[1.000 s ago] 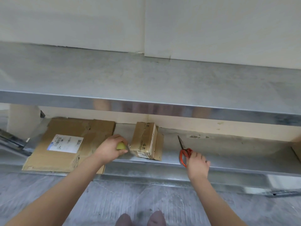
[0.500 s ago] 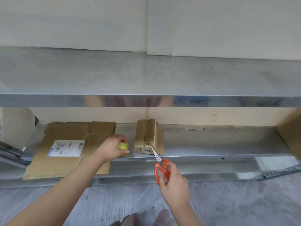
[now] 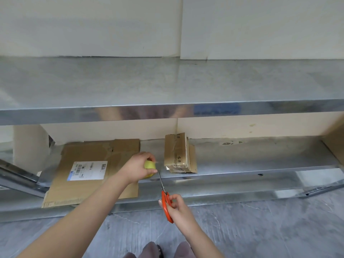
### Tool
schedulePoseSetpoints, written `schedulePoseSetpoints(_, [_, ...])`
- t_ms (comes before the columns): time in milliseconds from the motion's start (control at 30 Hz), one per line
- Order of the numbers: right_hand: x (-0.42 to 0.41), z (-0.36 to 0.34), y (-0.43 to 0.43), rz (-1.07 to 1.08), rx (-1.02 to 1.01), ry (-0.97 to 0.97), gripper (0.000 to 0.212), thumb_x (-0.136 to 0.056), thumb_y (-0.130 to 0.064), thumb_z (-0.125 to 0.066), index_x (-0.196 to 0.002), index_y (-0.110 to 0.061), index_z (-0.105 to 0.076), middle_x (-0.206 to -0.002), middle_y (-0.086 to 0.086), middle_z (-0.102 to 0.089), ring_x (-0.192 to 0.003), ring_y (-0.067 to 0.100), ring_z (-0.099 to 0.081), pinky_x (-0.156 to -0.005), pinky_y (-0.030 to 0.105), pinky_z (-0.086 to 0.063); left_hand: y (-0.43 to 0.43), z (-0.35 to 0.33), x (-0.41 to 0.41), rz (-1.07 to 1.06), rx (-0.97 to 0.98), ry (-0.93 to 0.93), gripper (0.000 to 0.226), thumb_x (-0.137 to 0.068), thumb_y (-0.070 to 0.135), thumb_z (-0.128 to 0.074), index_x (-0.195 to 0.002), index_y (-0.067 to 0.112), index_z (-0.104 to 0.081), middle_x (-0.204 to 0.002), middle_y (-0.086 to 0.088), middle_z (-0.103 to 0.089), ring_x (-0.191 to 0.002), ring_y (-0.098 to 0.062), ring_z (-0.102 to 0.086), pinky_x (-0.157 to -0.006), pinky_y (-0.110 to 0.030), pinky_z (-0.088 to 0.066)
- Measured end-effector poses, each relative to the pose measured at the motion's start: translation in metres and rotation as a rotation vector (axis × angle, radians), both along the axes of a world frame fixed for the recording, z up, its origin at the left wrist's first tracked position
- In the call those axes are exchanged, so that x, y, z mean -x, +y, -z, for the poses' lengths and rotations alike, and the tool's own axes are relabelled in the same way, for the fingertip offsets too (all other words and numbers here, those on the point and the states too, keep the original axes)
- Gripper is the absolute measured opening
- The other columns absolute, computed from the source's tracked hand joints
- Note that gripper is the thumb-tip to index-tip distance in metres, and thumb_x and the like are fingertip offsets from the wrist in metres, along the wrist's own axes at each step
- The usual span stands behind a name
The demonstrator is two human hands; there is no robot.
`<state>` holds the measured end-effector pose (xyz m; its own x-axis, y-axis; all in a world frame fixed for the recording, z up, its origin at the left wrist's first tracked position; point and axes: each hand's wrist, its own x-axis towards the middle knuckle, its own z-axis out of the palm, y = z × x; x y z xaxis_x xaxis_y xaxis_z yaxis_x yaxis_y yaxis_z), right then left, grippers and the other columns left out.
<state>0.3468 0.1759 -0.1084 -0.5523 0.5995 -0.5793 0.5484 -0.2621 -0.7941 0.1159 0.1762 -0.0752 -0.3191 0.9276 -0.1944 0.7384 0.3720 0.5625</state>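
Nearest the camera, right hand (image 3: pixel 178 207) is curled into the orange handles of the scissors (image 3: pixel 164 196), thumb and fingers through the loops. The blades look nearly together, with the tips aimed up and away at the gap just past the left hand. Judging by that angle, they're lined up to snip tape, not the box.

Just beyond, at the front lip of the lower shelf (image 3: pixel 242 161), left hand (image 3: pixel 138 169) wraps a yellow-green tape roll (image 3: pixel 149 164), fingers over the top and thumb on the near side. The roll is held to the left of the small cardboard box (image 3: pixel 176 153), apart from it, so a thin clear strand (image 3: pixel 159 162) runs taut between the two. Tension looks like the point, since a tight strand cuts clean.

The box sits on the shelf with glossy tape already over its near end. Sealing reads as nearly done, and the cut is the open step.

Left of that hand, a flattened carton (image 3: pixel 89 157) with a white label (image 3: pixel 88 170) lies flat, overhanging the shelf front. Farther back are the upper shelf (image 3: pixel 167 81) and then the pale wall (image 3: pixel 93 25).
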Motion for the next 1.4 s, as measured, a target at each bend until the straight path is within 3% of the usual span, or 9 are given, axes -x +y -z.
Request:
schedulePoseSetpoints(100, [0.010, -0.003, 0.003, 0.032, 0.075, 0.008, 0.046, -0.079, -0.068, -0.063, -0.103, -0.030, -0.054, -0.081, -0.007, -0.059, -0.071, 0.007, -0.059, -0.079, 0.030, -0.054, 0.002, 0.000, 0.001, 0.004, -0.006, 0.001, 0.034, -0.077, 0.030, -0.078, -0.104, 0.019, -0.062, -0.104, 0.002, -0.061, -0.094, -0.014, -0.053, -0.072, -0.021, -0.033])
schedulePoseSetpoints(200, [0.015, -0.009, 0.006, 0.060, 0.111, -0.010, 0.039, -0.085, -0.062, -0.060, -0.103, -0.029, -0.055, -0.075, -0.006, -0.058, -0.060, 0.003, -0.057, -0.052, 0.013, -0.043, 0.002, 0.000, 0.001, 0.008, -0.009, -0.002, 0.033, -0.077, 0.031, -0.078, -0.102, 0.020, -0.062, -0.103, 0.003, -0.060, -0.093, -0.013, -0.052, -0.072, -0.021, -0.033])
schedulePoseSetpoints(267, [0.016, -0.010, 0.009, 0.084, 0.133, -0.009, 0.031, -0.090, -0.054, -0.059, -0.105, -0.027, -0.056, -0.075, -0.005, -0.058, -0.058, 0.004, -0.055, -0.045, 0.009, -0.037, 0.002, 0.000, 0.002, 0.011, -0.010, -0.003, 0.032, -0.077, 0.033, -0.078, -0.102, 0.022, -0.061, -0.103, 0.005, -0.059, -0.093, -0.013, -0.052, -0.073, -0.022, -0.035])
schedulePoseSetpoints(400, [0.017, -0.009, 0.014, 0.092, 0.174, -0.023, 0.014, -0.098, -0.034, -0.053, -0.108, -0.025, -0.057, -0.084, 0.002, -0.060, -0.060, 0.009, -0.054, -0.042, 0.011, -0.035, 0.002, 0.001, 0.002, 0.019, -0.021, 0.002, 0.031, -0.077, 0.033, -0.078, -0.101, 0.023, -0.060, -0.101, 0.006, -0.059, -0.092, -0.012, -0.052, -0.073, -0.023, -0.035])
schedulePoseSetpoints(633, [0.015, -0.007, 0.017, 0.090, 0.122, 0.003, 0.012, -0.097, -0.015, -0.049, -0.102, -0.019, -0.059, -0.072, 0.003, -0.057, -0.053, 0.010, -0.051, -0.046, 0.015, -0.040, 0.002, 0.004, 0.002, 0.044, -0.044, 0.011, 0.029, -0.077, 0.029, -0.078, -0.098, 0.022, -0.061, -0.100, 0.005, -0.060, -0.092, -0.013, -0.054, -0.078, -0.025, -0.041])
schedulePoseSetpoints(867, [0.012, -0.001, 0.023, 0.081, -0.002, -0.003, 0.018, -0.092, -0.041, -0.062, -0.097, -0.024, -0.061, -0.065, -0.006, -0.057, -0.055, 0.005, -0.054, -0.052, 0.016, -0.044, 0.001, 0.008, 0.001, 0.044, -0.026, 0.042, 0.030, -0.078, 0.031, -0.077, -0.100, 0.023, -0.059, -0.100, 0.006, -0.057, -0.093, -0.013, -0.052, -0.079, -0.025, -0.039])
schedulePoseSetpoints(1000, [0.010, 0.002, 0.026, 0.081, -0.037, 0.007, 0.015, -0.093, -0.042, -0.061, -0.094, -0.027, -0.061, -0.061, -0.010, -0.056, -0.052, 0.001, -0.052, -0.051, 0.016, -0.044, 0.001, 0.012, -0.002, 0.023, -0.015, 0.045, 0.031, -0.079, 0.031, -0.077, -0.104, 0.023, -0.059, -0.103, 0.007, -0.056, -0.094, -0.012, -0.049, -0.077, -0.023, -0.034])
schedulePoseSetpoints(1200, [0.004, 0.007, 0.030, 0.050, -0.119, -0.074, 0.016, -0.091, -0.049, -0.059, -0.092, -0.033, -0.059, -0.068, -0.009, -0.060, -0.060, 0.004, -0.057, -0.060, 0.023, -0.048, 0.001, 0.012, -0.005, 0.050, -0.010, 0.037, 0.027, -0.079, 0.027, -0.076, -0.099, 0.022, -0.058, -0.100, 0.007, -0.056, -0.093, -0.013, -0.052, -0.079, -0.025, -0.039])
schedulePoseSetpoints(1400, [0.003, 0.001, 0.031, -0.037, -0.117, -0.135, 0.038, -0.075, -0.071, -0.062, -0.095, -0.040, -0.053, -0.068, -0.014, -0.061, -0.070, 0.003, -0.061, -0.062, 0.020, -0.042, 0.006, 0.013, -0.011, 0.094, 0.016, 0.068, 0.028, -0.079, 0.024, -0.075, -0.100, 0.020, -0.057, -0.102, 0.006, -0.054, -0.094, -0.014, -0.054, -0.082, -0.027, -0.043])
